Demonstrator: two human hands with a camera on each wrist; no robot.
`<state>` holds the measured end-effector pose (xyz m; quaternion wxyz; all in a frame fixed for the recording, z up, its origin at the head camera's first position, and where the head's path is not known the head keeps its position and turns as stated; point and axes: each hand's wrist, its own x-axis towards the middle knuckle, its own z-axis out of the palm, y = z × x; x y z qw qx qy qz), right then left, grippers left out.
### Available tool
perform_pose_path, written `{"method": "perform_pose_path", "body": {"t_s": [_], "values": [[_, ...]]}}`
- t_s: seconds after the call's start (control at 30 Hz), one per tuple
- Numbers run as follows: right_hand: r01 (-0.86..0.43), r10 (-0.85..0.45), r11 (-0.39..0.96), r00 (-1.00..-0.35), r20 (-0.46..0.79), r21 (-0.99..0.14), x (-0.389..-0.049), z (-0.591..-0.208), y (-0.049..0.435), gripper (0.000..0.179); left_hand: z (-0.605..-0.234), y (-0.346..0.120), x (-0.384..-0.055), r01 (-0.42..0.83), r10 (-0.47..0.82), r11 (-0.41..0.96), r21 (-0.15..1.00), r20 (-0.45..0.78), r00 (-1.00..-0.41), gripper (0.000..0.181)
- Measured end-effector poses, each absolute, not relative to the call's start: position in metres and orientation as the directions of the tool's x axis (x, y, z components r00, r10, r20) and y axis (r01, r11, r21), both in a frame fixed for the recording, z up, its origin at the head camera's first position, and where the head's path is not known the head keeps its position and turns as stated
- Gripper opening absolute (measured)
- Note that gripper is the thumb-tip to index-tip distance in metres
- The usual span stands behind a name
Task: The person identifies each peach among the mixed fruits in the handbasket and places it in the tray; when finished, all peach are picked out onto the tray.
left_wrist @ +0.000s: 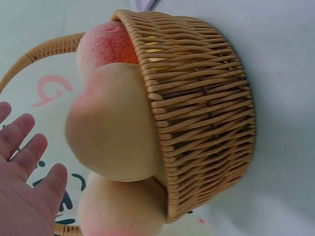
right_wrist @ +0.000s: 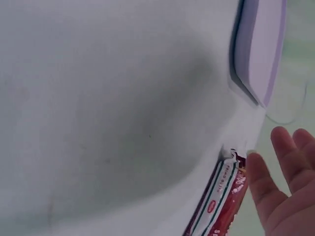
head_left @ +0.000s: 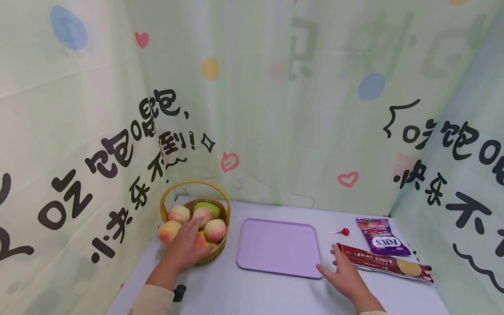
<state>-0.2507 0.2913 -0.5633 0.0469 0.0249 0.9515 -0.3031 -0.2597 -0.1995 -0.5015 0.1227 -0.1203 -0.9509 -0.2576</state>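
Observation:
My left hand [head_left: 187, 247], fingers extended, hovers over the front of a wicker basket [left_wrist: 206, 103] heaped with peaches [left_wrist: 115, 123]. In the left wrist view the fingers stand apart from the fruit, with nothing in the palm. A green fruit [head_left: 208, 209] lies at the basket's back, and a bit of yellow shows below the hand. My right hand [head_left: 343, 275] is spread between the purple tray [head_left: 279, 247] and a red spaghetti packet [head_left: 387, 262]. Its fingertips overlap the packet's left end in the head view, and it holds nothing.
A red lollipop [head_left: 345, 231] with a white stick lies right of the tray. Behind the spaghetti sits a purple Fox's candy bag [head_left: 383, 237]. Printed curtains [head_left: 256, 109] enclose the white table [head_left: 236, 295] at the back and sides. A small black object [head_left: 179, 293] shows beside the left sleeve.

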Motion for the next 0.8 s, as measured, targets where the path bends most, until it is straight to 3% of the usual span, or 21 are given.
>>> {"method": "perform_pose_path", "body": {"t_s": [0.33, 0.8], "values": [[0.129, 0.034, 0.824, -0.983, -0.179, -0.551, -0.259, -0.584, 0.282, 0.105, -0.516, -0.208, -0.254, 0.282, 0.157, 0.822, 0.495, 0.278, -0.948, 0.091], [0.197, 0.073, 0.81, -0.968, -0.239, -0.552, -0.267, -0.597, 0.285, 0.098, -0.528, -0.211, -0.264, 0.281, 0.173, 0.842, 0.461, 0.264, -0.949, 0.089]]}}
